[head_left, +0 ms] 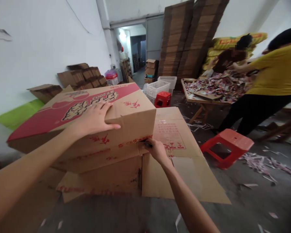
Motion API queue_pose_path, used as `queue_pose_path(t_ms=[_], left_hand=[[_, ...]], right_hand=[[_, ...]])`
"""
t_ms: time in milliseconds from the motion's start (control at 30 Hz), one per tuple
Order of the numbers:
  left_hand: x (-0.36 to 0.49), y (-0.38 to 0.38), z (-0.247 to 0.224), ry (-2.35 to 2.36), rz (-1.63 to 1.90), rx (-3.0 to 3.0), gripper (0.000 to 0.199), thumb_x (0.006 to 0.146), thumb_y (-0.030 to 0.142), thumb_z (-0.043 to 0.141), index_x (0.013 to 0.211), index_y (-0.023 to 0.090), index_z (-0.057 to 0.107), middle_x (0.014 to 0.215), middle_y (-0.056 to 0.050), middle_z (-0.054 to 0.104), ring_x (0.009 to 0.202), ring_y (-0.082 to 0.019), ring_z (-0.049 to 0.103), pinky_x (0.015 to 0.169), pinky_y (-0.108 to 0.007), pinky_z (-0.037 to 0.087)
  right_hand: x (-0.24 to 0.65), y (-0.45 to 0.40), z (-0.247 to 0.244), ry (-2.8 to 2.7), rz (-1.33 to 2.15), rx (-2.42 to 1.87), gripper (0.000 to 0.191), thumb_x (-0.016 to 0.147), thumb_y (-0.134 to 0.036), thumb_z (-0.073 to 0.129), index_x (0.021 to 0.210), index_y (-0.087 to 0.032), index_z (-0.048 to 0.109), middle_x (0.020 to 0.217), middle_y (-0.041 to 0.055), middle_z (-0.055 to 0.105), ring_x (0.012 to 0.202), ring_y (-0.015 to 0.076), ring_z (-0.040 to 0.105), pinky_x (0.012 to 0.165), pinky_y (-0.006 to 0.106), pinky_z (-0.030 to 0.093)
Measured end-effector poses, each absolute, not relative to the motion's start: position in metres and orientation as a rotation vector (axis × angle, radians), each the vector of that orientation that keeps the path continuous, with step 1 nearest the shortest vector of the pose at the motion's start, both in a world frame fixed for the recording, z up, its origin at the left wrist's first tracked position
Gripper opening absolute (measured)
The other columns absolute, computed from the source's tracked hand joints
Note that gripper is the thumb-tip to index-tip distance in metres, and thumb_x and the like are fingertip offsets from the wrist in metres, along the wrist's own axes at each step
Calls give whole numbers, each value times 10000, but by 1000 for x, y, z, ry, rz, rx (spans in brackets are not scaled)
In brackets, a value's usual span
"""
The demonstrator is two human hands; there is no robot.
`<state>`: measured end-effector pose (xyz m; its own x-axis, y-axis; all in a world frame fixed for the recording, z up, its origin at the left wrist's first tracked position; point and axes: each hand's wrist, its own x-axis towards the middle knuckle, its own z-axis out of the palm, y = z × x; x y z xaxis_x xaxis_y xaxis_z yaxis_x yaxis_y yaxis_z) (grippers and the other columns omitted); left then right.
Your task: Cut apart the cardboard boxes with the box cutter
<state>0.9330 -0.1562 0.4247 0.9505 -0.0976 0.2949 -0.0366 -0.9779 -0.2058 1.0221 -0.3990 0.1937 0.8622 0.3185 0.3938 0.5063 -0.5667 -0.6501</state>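
Observation:
A large cardboard box (133,121) lies before me, its top printed in red with big outlined characters. My left hand (97,118) rests flat on the box's top near edge, fingers spread and thumb over the side. At the lower right corner of the box's near side, my right hand (156,149) is closed around something small and dark, too blurred to name. The box sits on another carton (104,181), whose flap (196,178) spreads out to the right, below my right hand.
Red stools (232,142) (163,98) and white crates (157,87) stand beyond. Two people work at a table (196,97) heaped with printed scraps; one wears a yellow shirt (276,71). Tall cardboard stacks (177,42) rise behind. Paper strips (259,166) litter the floor.

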Motion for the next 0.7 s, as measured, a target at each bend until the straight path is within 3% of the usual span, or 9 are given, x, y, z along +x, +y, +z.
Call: queue_pose_path(t_ms=[167,300,433,600,700], left_hand=[[938,-147,430,46,-372,-3016,943,667,779,514,1401,228,297,1466,-117,334,1245,-348,407,1012,-489,356],[937,-138,437,114,-344,-3039,882,683,745,539,1388,265,317,1468,-89,338,1226,-334,434,987,-485,386],[925,-126,440,93,-305,-3048,978,616,801,537,1407,277,301,1497,-89,292,1239,-347,428,993,-473,382],[886,-115,447,147,-330,-3030,1059,584,809,534,1416,191,316,1464,-138,335,1273,-339,391,1048,-440,331],[866,-116,452,152,-386,-3026,1014,619,772,540,1407,166,339,1468,-155,328,1314,-349,334,1066,-449,315]], right_hand=[[997,-390,172,-660,-541,-2241,146,821,-199,513,830,-209,659,785,25,686,704,157,606,588,237,326],[968,-387,157,-680,-682,-2155,155,837,-192,493,756,-184,624,709,22,651,646,137,570,579,240,308],[939,-380,152,-729,-763,-2135,171,835,-167,463,752,-187,611,672,22,626,627,141,560,574,245,315],[917,-376,188,-886,-721,-2374,238,734,-45,473,815,-208,627,732,40,668,666,172,591,578,267,343],[913,-365,221,-1191,-636,-2554,287,684,18,486,808,-185,647,735,100,679,795,228,612,690,299,397]])
